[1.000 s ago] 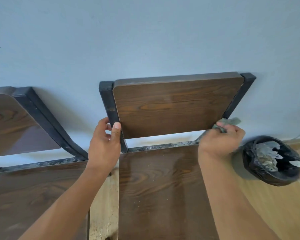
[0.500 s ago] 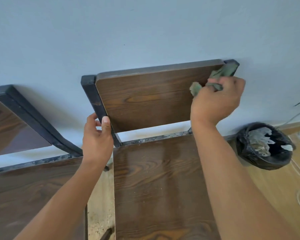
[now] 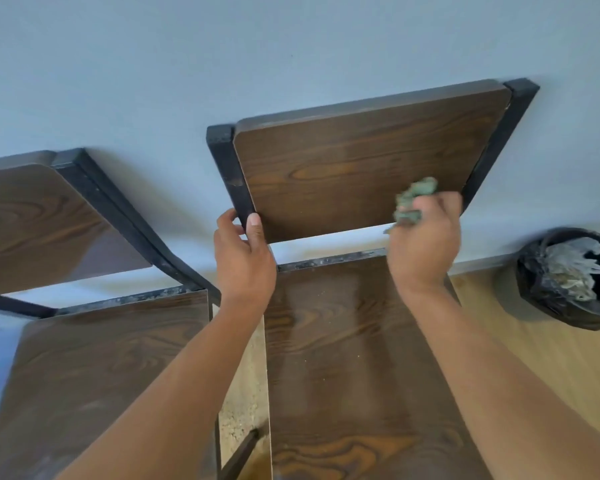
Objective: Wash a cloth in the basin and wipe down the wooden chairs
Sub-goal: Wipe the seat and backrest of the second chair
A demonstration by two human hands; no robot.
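Two hands work one chair: the right hand (image 3: 425, 244) clenches a crumpled green cloth (image 3: 413, 199) (bunched above the knuckles) against the wooden backrest (image 3: 343, 168); the left hand (image 3: 245, 258) pinches its black frame post (image 3: 231, 174).

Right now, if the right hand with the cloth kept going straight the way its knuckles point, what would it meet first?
The right hand points up and away, toward the wooden backrest. Its green cloth appears already pressed on the panel's lower right, so the backrest comes first; depth is hard to judge.
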